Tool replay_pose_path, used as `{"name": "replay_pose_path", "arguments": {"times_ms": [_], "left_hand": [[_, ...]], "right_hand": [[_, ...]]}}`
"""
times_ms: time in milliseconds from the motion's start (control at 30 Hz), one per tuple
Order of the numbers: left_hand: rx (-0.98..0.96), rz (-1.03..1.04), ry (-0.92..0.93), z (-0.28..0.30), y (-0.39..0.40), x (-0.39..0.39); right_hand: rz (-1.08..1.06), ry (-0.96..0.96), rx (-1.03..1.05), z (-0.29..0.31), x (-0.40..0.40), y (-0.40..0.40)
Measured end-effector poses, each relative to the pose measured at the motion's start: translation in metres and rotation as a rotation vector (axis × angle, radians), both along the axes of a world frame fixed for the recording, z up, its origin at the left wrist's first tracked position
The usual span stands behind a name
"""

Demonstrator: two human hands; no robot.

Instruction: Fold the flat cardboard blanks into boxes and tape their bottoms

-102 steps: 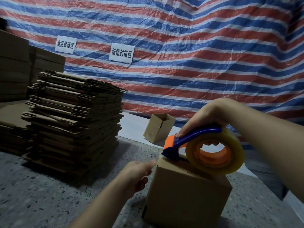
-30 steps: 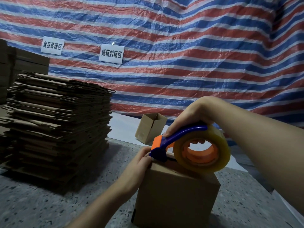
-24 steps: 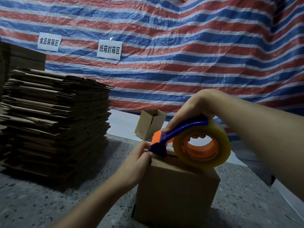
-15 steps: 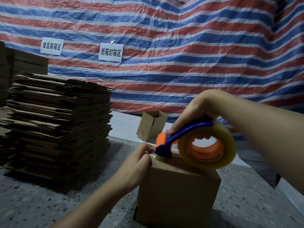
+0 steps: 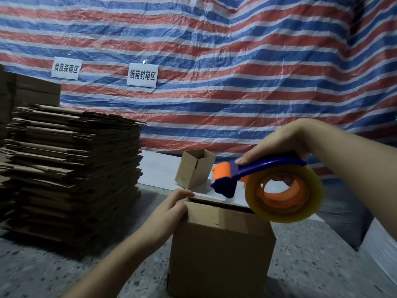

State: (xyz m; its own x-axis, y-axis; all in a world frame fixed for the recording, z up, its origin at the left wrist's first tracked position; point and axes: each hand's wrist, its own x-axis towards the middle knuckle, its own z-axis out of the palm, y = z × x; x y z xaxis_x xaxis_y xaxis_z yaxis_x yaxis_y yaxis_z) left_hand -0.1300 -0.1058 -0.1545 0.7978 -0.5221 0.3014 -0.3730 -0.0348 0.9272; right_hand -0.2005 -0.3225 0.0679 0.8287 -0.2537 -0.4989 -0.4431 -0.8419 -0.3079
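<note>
**Cardboard box: bottom seam under the tape, a tall stack still flat**

The brown corrugated cardboard box [image 5: 221, 250] stands on the speckled grey floor [image 5: 43, 274] right in front of the person, closed flaps facing up. The left hand [image 5: 169, 208] grips its upper left corner, fingers curled over the edge and thumb on the near face, steadying it. The right hand [image 5: 277, 145] is wrapped around the blue handle of the blue-and-orange tape dispenser [image 5: 268, 186], which carries a roll of clear tape; its nose hangs just above the top of the box, at the far edge. Whether a strip already lies along the seam cannot be told from here.

As for progress, one small brown box [image 5: 194, 168] stands folded and open-topped near the striped tarpaulin wall [image 5: 236, 72]. The box in hand appears mid-taping or close to finished. To the left, a high pile of flat cardboard blanks [image 5: 73, 168] waits, so most of the job seems left.
</note>
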Motion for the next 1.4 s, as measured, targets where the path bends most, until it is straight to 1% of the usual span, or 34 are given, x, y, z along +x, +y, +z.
{"name": "replay_pose_path", "arguments": {"times_ms": [133,233,367,467,500,533,567,600,633,667,700,867,967,1067,1133,1200,1300,1400], "left_hand": [[-0.015,0.001,-0.031,0.005,0.000,0.002],[-0.023,0.001,-0.057,0.002,0.003,0.003],[-0.058,-0.025,-0.029,-0.002,0.002,0.001],[-0.056,-0.039,-0.014,-0.008,0.006,0.004],[-0.035,-0.026,-0.017,-0.007,0.003,0.008],[0.001,-0.068,-0.049,-0.011,0.004,0.010],[-0.003,-0.174,-0.041,-0.017,0.008,0.013],[-0.054,-0.244,0.054,-0.021,0.009,0.018],[-0.080,-0.260,0.152,-0.017,0.008,0.021],[-0.069,-0.304,0.187,-0.011,0.006,0.022],[-0.091,-0.291,0.234,-0.001,0.006,0.022],[-0.394,-0.283,0.460,0.021,0.012,0.030],[-0.579,-0.277,0.625,0.038,0.019,0.040],[-0.637,-0.252,0.737,0.043,0.033,0.044],[-0.626,-0.235,0.743,0.047,0.039,0.045],[-0.571,-0.223,0.712,0.051,0.043,0.044],[-0.447,-0.217,0.645,0.055,0.047,0.041],[-0.357,-0.140,0.556,0.051,0.043,0.040]], "right_hand": [[0.044,-0.131,0.247,0.003,0.002,0.005],[0.057,-0.226,0.429,-0.014,0.008,0.009],[0.048,-0.304,0.587,-0.047,0.017,0.008],[0.039,-0.328,0.661,-0.055,0.019,0.002],[0.042,-0.324,0.670,-0.056,0.020,0.000],[0.045,-0.320,0.671,-0.056,0.020,-0.001],[0.050,-0.319,0.667,-0.057,0.020,-0.001],[0.055,-0.324,0.661,-0.057,0.020,-0.001],[0.059,-0.330,0.657,-0.058,0.019,-0.001],[0.059,-0.334,0.659,-0.058,0.019,-0.001],[0.057,-0.336,0.667,-0.058,0.018,-0.001],[0.063,-0.331,0.669,-0.059,0.017,-0.002],[0.069,-0.335,0.655,-0.059,0.017,0.000],[0.070,-0.336,0.635,-0.058,0.018,0.001],[0.069,-0.332,0.622,-0.058,0.018,0.001],[0.072,-0.328,0.613,-0.057,0.018,0.002],[0.078,-0.334,0.590,-0.056,0.017,0.004],[0.065,-0.358,0.579,-0.054,0.016,0.007]]}}
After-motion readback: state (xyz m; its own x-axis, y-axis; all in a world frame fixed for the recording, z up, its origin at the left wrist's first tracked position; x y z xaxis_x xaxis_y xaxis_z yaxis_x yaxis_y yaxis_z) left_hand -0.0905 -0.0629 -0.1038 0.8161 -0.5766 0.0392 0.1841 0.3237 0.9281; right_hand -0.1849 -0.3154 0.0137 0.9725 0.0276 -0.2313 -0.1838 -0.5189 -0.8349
